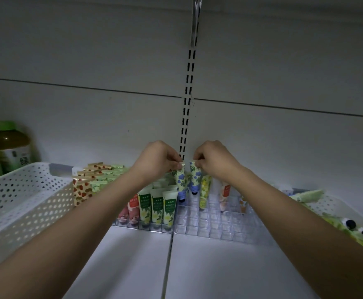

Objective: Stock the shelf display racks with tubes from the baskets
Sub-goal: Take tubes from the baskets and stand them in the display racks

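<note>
Both hands, left hand (pixel 159 158) and right hand (pixel 214 159), each pinch a blue-flower tube (pixel 181 180) by its stiff crimped end; likely light, soft-bodied, slippery.

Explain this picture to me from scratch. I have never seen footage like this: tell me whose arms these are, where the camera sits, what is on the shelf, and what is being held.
There is one picture, taken by a camera worn on a person's head, looking forward and down, so the arms are the wearer's own. No machine is involved. The left hand pinches the top of a blue-flowered tube; the right hand pinches a matching tube, both over a clear plastic rack of small cells. A second rack to the left already holds green and pink tubes. White perforated baskets sit at either side, and bottles stand far left.
</note>
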`<state>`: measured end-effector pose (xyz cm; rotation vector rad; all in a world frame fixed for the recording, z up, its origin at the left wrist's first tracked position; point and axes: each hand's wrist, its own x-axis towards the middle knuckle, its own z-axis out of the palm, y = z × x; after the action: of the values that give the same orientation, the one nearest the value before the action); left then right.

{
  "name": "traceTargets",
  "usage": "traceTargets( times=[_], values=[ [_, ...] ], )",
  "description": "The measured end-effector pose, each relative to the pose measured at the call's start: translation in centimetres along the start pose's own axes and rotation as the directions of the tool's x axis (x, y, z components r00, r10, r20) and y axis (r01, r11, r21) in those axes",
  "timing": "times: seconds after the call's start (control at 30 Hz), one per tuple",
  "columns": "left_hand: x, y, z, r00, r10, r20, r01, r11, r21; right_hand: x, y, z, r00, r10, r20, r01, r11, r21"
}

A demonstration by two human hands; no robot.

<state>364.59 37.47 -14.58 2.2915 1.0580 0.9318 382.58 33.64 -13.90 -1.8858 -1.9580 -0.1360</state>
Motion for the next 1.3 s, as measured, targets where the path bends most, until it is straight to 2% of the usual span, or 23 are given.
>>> traceTargets(
  times=[0.57, 0.63, 0.7, 0.8, 0.93, 1.13, 1.3],
  values=[
    [0.3, 0.4, 1.3, 1.000, 0.030, -0.005, -0.029, 0.982, 0.186, -2.1, 0.8, 3.1, 0.996, 0.060, 0.069, -0.060, 0.998, -0.001],
    [0.3, 0.6, 1.5, 0.999, 0.039, -0.010, -0.036, 0.979, 0.203, -2.6, 0.6, 2.9, 0.998, 0.047, 0.031, -0.047, 0.999, 0.017],
    [0.3, 0.8, 1.6, 0.999, 0.047, -0.013, -0.043, 0.975, 0.220, -3.5, 0.3, 2.9, 0.997, 0.035, -0.071, -0.031, 0.998, 0.062],
    [0.3, 1.2, 1.8, 0.998, 0.052, -0.026, -0.044, 0.969, 0.245, -5.9, -0.5, 3.4, 0.985, 0.041, -0.170, -0.009, 0.982, 0.187],
    [0.0, 1.7, 2.2, 0.998, 0.037, -0.056, -0.022, 0.966, 0.258, -10.6, -1.1, 5.1, 0.998, -0.014, -0.059, 0.034, 0.933, 0.357],
    [-0.5, 1.4, 3.0, 0.997, -0.016, -0.077, 0.036, 0.964, 0.264, -17.1, -0.9, 8.4, 0.974, -0.144, 0.175, 0.058, 0.906, 0.420],
    [-0.8, 1.7, 4.0, 1.000, -0.023, -0.008, 0.024, 0.932, 0.361, -19.2, -0.7, 10.2, 0.969, -0.185, 0.163, 0.131, 0.947, 0.294]
  ],
)
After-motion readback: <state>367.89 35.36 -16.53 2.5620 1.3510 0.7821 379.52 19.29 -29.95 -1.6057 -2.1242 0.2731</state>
